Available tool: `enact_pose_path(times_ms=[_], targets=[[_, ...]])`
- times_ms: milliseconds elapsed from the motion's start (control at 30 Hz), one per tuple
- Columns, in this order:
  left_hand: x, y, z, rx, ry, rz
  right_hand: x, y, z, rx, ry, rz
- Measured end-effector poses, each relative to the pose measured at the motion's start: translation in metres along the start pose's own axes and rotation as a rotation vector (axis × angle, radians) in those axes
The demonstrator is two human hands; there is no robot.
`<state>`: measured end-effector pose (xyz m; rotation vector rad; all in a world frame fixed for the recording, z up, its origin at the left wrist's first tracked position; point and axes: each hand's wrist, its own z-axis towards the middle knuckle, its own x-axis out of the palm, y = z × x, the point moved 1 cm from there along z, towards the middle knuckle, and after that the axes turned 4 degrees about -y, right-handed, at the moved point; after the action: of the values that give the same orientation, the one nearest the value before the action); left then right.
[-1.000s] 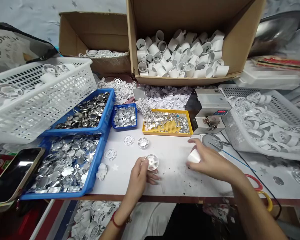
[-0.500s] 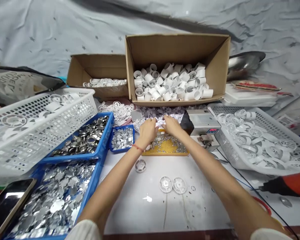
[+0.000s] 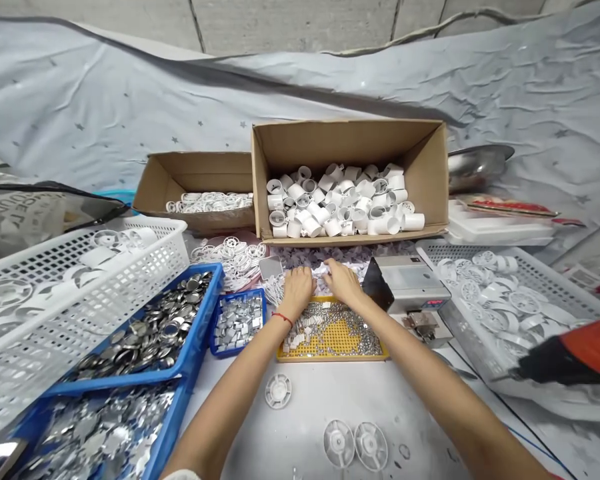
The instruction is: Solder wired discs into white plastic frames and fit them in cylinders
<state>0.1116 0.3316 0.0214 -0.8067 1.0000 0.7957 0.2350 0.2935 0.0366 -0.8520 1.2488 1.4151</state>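
Observation:
Behind the yellow tray (image 3: 337, 333), both my hands reach into a heap of small white parts (image 3: 363, 269). My left hand (image 3: 299, 291) has its back toward me and its fingers curled down; what they grip is hidden. Beside it, my right hand (image 3: 344, 283) is closed, with thumb and fingertips at small white pieces (image 3: 321, 271) in the gap between the hands. The yellow tray holds small metal bits and some little white blocks. Nearer me on the white table (image 3: 290, 440) lie a white spoked disc (image 3: 279, 391) and two more discs side by side (image 3: 355, 445).
A cardboard box (image 3: 350, 143) of white cylinders stands at the back, a smaller box (image 3: 205, 170) beside it. Blue trays (image 3: 193, 360) of metal pieces and a white basket (image 3: 170, 267) are left. A metal device (image 3: 407, 283), another basket (image 3: 555, 267) and a red-black power tool (image 3: 575, 357) are right.
The view has tilted up, so things sit lower and more wall shows. My hands stay over the white heap; the left has turned its back more toward me.

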Motion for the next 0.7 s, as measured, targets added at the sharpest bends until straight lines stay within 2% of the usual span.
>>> enact_pose_path(times_ms=[100, 167, 267, 300, 367, 400, 500, 567, 633, 700], targets=[[-0.017, -0.002, -0.005, 0.031, -0.112, -0.096, -0.017, -0.001, -0.026, -0.025, -0.008, 0.066], [-0.036, 0.001, -0.024, 0.041, -0.173, -0.16, -0.03, -0.004, -0.063, -0.058, 0.003, 0.089], [-0.061, 0.002, -0.079, 0.091, -0.206, -0.216, -0.039, -0.015, -0.137, -0.153, 0.052, 0.049], [-0.066, -0.002, -0.102, 0.128, -0.203, -0.216, -0.037, -0.02, -0.16, -0.23, 0.082, -0.066], [-0.069, -0.016, -0.147, 0.248, -0.208, -0.126, -0.026, -0.028, -0.198, -0.33, 0.136, -0.241], [-0.067, -0.025, -0.167, 0.263, -0.193, -0.065, -0.019, -0.032, -0.212, -0.355, 0.156, -0.284], [-0.051, -0.043, -0.212, 0.251, -0.09, 0.11, -0.002, -0.039, -0.235, -0.377, 0.187, -0.287], [-0.038, -0.044, -0.231, 0.255, -0.007, 0.182, -0.002, -0.038, -0.24, -0.403, 0.194, -0.279], [-0.027, -0.037, -0.242, 0.288, 0.057, 0.219, -0.015, -0.035, -0.237, -0.443, 0.197, -0.238], [-0.021, -0.029, -0.245, 0.335, 0.078, 0.23, -0.039, -0.031, -0.217, -0.439, 0.164, -0.118]])
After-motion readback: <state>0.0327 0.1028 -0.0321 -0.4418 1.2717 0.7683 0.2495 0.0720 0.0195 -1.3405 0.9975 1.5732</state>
